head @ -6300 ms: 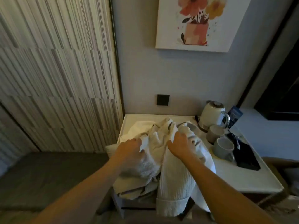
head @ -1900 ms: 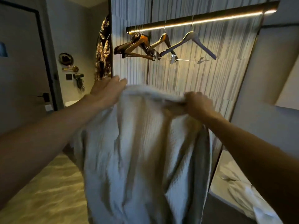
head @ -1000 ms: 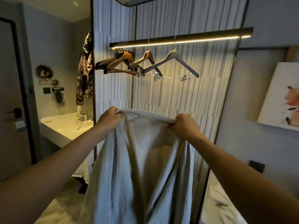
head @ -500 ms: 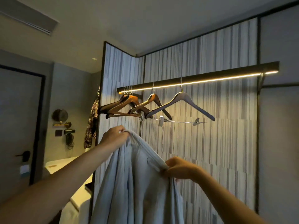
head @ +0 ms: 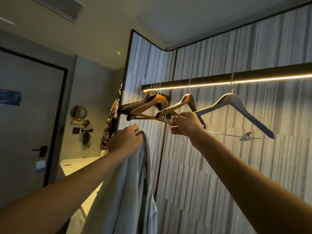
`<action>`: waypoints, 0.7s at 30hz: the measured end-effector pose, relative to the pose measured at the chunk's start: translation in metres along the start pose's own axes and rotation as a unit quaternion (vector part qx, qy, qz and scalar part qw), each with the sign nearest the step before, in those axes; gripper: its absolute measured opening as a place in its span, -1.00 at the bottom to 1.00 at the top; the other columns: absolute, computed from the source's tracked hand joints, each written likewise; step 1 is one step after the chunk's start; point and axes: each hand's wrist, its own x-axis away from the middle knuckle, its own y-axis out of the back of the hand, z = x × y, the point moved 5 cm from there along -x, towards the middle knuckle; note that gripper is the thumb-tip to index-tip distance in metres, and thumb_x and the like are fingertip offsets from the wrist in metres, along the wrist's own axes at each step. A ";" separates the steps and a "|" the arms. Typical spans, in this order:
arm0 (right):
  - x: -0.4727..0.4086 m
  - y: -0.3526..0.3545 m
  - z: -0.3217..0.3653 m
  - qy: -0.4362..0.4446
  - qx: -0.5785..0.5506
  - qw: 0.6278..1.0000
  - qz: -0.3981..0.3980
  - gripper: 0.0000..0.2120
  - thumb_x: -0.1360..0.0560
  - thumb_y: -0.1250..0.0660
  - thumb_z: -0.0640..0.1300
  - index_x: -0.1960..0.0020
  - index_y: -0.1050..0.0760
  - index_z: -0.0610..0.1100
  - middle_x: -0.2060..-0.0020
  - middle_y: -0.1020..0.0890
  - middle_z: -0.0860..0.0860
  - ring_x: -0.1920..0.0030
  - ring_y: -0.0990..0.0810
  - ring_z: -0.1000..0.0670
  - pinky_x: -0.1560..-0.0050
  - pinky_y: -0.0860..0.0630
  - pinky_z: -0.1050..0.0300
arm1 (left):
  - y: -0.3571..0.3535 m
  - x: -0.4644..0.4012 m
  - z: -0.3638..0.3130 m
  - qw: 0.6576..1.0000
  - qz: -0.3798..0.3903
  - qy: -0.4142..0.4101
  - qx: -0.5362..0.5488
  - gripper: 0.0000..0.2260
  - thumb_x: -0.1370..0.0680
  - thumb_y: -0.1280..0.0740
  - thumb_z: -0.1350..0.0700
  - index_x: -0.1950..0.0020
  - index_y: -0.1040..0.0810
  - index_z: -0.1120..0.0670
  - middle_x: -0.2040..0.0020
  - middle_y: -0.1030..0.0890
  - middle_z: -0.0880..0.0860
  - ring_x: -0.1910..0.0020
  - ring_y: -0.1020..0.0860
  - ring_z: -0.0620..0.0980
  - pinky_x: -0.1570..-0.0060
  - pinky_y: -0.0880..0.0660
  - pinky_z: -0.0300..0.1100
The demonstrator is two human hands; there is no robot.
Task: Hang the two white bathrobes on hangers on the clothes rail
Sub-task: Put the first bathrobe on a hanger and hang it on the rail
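A white bathrobe (head: 135,186) hangs down from my left hand (head: 125,141), which grips it by the collar below the rail. My right hand (head: 184,124) is raised to the wooden hangers and pinches the metal clip bar of the pale hanger (head: 234,107) that hangs at the right. A second hanger (head: 181,103) hangs just left of it, and several more hangers (head: 148,105) are bunched at the left end. All hang from the dark clothes rail (head: 253,76) with a light strip beneath it. The other bathrobe is out of view.
A striped wall panel (head: 219,166) stands behind the rail. A patterned garment (head: 112,120) hangs past the panel's left edge. Farther left are a white washbasin counter (head: 79,164), a hair dryer (head: 87,130) on the wall and a door (head: 28,124).
My right hand let go of the bathrobe and rose to the hanger's clip bar. My left hand now holds the robe alone. The view moved closer to the rail.
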 end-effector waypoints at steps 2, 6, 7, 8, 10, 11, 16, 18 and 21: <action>-0.023 -0.007 0.010 -0.011 -0.020 1.000 -0.015 -0.92 -0.53 -0.31 -0.19 0.03 -0.53 -0.19 0.09 -0.65 -0.17 0.07 -0.70 -0.13 -0.02 -0.67 -0.08 | -0.009 -0.018 0.012 1.000 0.017 0.014 0.007 -0.80 -0.60 -0.17 -0.03 0.17 -0.48 -0.01 0.27 -0.53 -0.02 0.28 -0.49 -0.01 0.29 -0.36 -0.15; -0.073 -0.021 0.021 -0.027 0.055 0.993 -0.097 -0.84 -0.52 -0.33 -0.10 0.18 -0.39 -0.09 0.26 -0.51 -0.06 0.25 -0.55 0.00 0.15 -0.56 0.13 | -0.032 -0.065 0.026 0.992 0.070 0.057 0.089 -0.78 -0.61 -0.17 0.01 0.21 -0.44 0.00 0.15 -0.56 0.06 0.26 -0.47 -0.02 0.29 -0.34 -0.15; -0.084 -0.025 0.019 -0.033 0.081 0.989 -0.118 -0.83 -0.53 -0.33 -0.08 0.17 -0.40 -0.11 0.29 -0.48 -0.05 0.28 -0.51 0.02 0.17 -0.54 0.16 | -0.037 -0.076 0.026 0.990 0.077 0.052 0.102 -0.81 -0.62 -0.18 0.01 0.17 -0.45 -0.01 0.13 -0.55 0.05 0.27 -0.45 -0.05 0.30 -0.32 -0.17; -0.094 -0.027 0.016 -0.039 0.105 0.984 -0.136 -0.82 -0.52 -0.33 -0.06 0.17 -0.41 -0.12 0.31 -0.47 -0.05 0.27 -0.50 0.02 0.11 -0.56 0.14 | -0.040 -0.086 0.025 0.989 0.083 0.042 0.115 -0.85 -0.63 -0.19 0.01 0.09 -0.49 -0.01 0.15 -0.54 0.02 0.27 -0.45 -0.07 0.32 -0.31 -0.18; -0.109 -0.031 0.009 -0.058 0.129 0.977 -0.157 -0.77 -0.50 -0.35 -0.05 0.24 -0.37 -0.11 0.33 -0.46 -0.05 0.27 -0.49 0.01 -0.03 -0.58 0.06 | -0.045 -0.102 0.022 0.985 0.095 0.012 0.141 -0.83 -0.64 -0.20 0.03 -0.03 -0.55 0.04 0.22 -0.50 -0.02 0.31 -0.44 -0.12 0.38 -0.27 -0.24; -0.116 -0.036 0.008 -0.071 0.133 0.975 -0.161 -0.76 -0.50 -0.35 -0.06 0.25 -0.36 -0.11 0.33 -0.45 -0.05 0.29 -0.46 0.03 -0.02 -0.57 0.08 | -0.049 -0.111 0.025 0.984 0.099 -0.004 0.151 -0.82 -0.64 -0.20 0.04 -0.04 -0.56 0.06 0.24 -0.50 -0.02 0.32 -0.44 -0.13 0.40 -0.25 -0.26; -0.133 -0.050 -0.002 -0.105 0.109 0.975 -0.165 -0.75 -0.53 -0.33 -0.19 -0.17 -0.39 -0.08 0.35 -0.36 0.03 0.38 -0.37 0.08 0.14 -0.53 0.15 | -0.070 -0.148 0.044 0.979 0.099 -0.036 0.174 -0.81 -0.65 -0.18 0.01 -0.14 -0.52 0.05 0.07 -0.52 0.00 0.28 -0.42 -0.13 0.37 -0.27 -0.26; -0.141 -0.051 -0.006 -0.099 0.096 0.969 -0.203 -0.78 -0.53 -0.30 -0.20 -0.15 -0.37 -0.08 0.34 -0.36 0.03 0.38 -0.37 0.09 0.26 -0.49 0.20 | -0.085 -0.162 0.057 0.971 0.129 -0.018 0.202 -0.81 -0.66 -0.15 0.02 -0.12 -0.51 0.05 0.11 -0.48 0.03 0.27 -0.40 -0.12 0.31 -0.32 -0.21; -0.150 -0.050 -0.010 -0.138 0.111 0.948 -0.263 -0.80 -0.53 -0.32 -0.12 -0.06 -0.43 -0.23 0.29 -0.49 -0.08 0.30 -0.50 0.02 0.16 -0.56 0.15 | -0.108 -0.177 0.074 0.941 0.200 0.029 0.271 -0.86 -0.66 -0.15 0.06 -0.05 -0.49 0.04 0.10 -0.46 0.08 0.18 -0.47 0.00 0.18 -0.44 -0.15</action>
